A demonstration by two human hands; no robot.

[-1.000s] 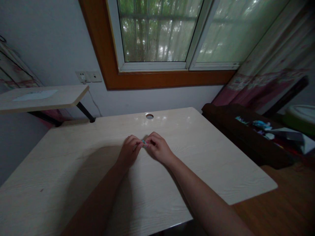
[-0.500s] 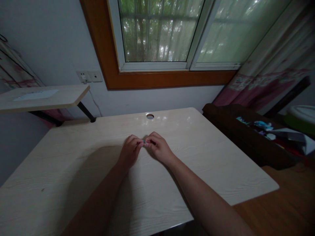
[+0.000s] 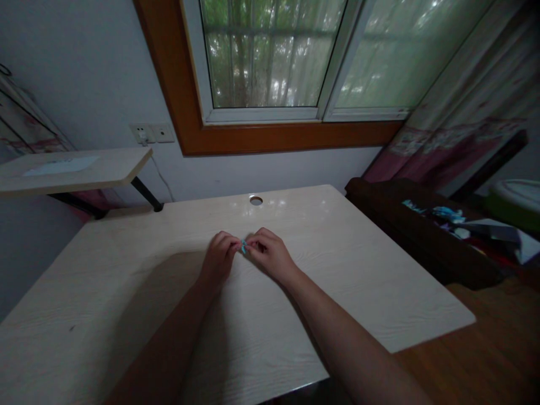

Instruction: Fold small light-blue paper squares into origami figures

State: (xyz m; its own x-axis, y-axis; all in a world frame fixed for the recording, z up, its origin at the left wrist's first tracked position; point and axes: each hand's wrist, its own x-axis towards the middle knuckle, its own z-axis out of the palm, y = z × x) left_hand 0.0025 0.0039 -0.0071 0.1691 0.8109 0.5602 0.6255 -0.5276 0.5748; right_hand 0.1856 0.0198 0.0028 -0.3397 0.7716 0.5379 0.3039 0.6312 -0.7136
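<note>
At the desk [image 3: 358, 253]: we have a small light-blue piece [image 3: 243, 246], nearer us than the round hole [image 3: 256, 201].
Left hand [image 3: 219, 256]: pinching its left side.
Right hand [image 3: 272, 254]: fingertips gripping its right side.

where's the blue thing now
In the head view, the small blue thing is slightly left of centre, between left hand and right hand, nearer than the round hole.

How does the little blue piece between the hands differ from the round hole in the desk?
The blue piece is held between the left hand and right hand; the hole is cut into the desk near its far edge. The blue piece looks slim and uneven, the hole rounded. Both are small beside the desk.
</note>
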